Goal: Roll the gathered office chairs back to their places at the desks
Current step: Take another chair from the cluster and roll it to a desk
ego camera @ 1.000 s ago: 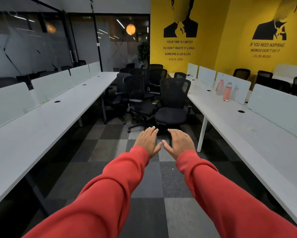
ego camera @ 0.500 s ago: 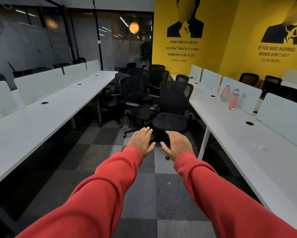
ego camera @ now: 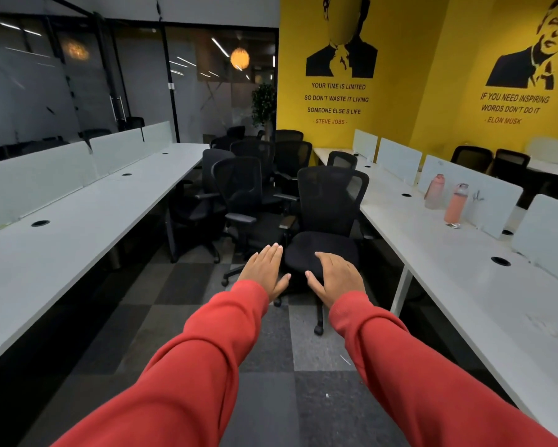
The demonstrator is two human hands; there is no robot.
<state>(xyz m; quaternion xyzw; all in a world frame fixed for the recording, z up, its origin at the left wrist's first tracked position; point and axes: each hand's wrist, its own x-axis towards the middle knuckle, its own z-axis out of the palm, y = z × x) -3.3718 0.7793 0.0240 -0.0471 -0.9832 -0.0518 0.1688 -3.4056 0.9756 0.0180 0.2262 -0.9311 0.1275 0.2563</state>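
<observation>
Two arms in red sleeves [ego camera: 190, 366] reach out down the aisle between the long white tables. The left grip [ego camera: 264, 272] is flat, palm down, fingers straight and close together with the thumb spread inward, and it has hold of nothing. The right grip [ego camera: 335, 279] is just the same: flat, fingers straight, thumb pointing toward the other hand, with nothing in it. Right ahead of them stands the nearest office chair [ego camera: 331, 204], black with a mesh back, facing the person, on the aisle floor close beside the right table [ego camera: 464, 279]. The right grip lies over the front edge of its seat and the left sits just off the seat's left side, though I cannot tell whether either one actually touches it. Behind that chair the other gathered chairs [ego camera: 248, 185] crowd together in the middle of the aisle, well away from any place along the left table [ego camera: 77, 221]. One further chair [ego camera: 342, 159] sits against the far end of the right table. On that table two pinkish bottles [ego camera: 455, 204] stand upright just beside a frosted divider panel [ego camera: 484, 191]. The floor is grey chequered carpet [ego camera: 264, 343], a yellow wall [ego camera: 410, 59] with printed quotes closes the far end, and a glass partition [ego camera: 61, 75] runs behind the left table.
</observation>
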